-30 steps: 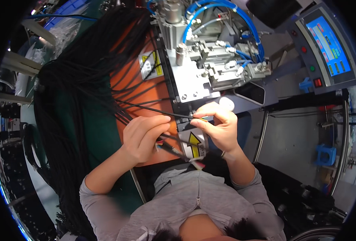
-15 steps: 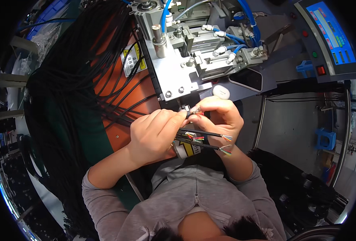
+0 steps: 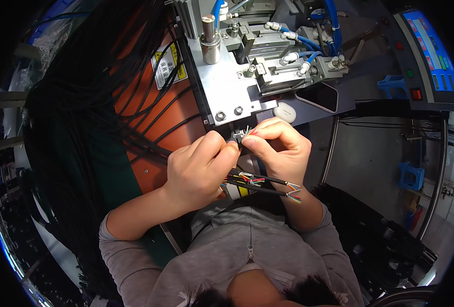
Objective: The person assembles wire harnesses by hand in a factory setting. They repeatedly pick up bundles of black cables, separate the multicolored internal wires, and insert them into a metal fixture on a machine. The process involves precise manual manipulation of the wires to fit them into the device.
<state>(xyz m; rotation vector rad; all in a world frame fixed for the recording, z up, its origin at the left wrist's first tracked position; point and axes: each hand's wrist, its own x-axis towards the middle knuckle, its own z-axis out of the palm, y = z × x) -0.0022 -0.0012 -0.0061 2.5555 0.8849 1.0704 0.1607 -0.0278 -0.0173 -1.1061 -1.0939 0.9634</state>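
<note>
My left hand (image 3: 198, 166) is closed around several black cables (image 3: 262, 190). Their stripped ends, with thin coloured wires (image 3: 293, 193) fanned out, stick out to the right below my right hand. Between my left thumb and fingertip, one cable end points up. My right hand (image 3: 283, 151) pinches at the fine wires (image 3: 248, 133) of that end, and a bit of red shows at the fingertips. Which single wires it grips is partly hidden by the fingers. Both hands meet just below the front edge of a metal machine plate (image 3: 227, 92).
Pneumatic cylinders (image 3: 283, 77) with blue hoses stand on the machine. A white rounded case (image 3: 284, 112) and a phone (image 3: 316, 97) lie right of it. A control panel (image 3: 426, 56) is at far right. Black cables (image 3: 99, 97) drape over the orange surface (image 3: 135, 117) at left.
My right fingertips have shifted slightly at the cable end, whose fine wires now show standing up more. My left hand keeps its hold. The whole view has tilted a little.
</note>
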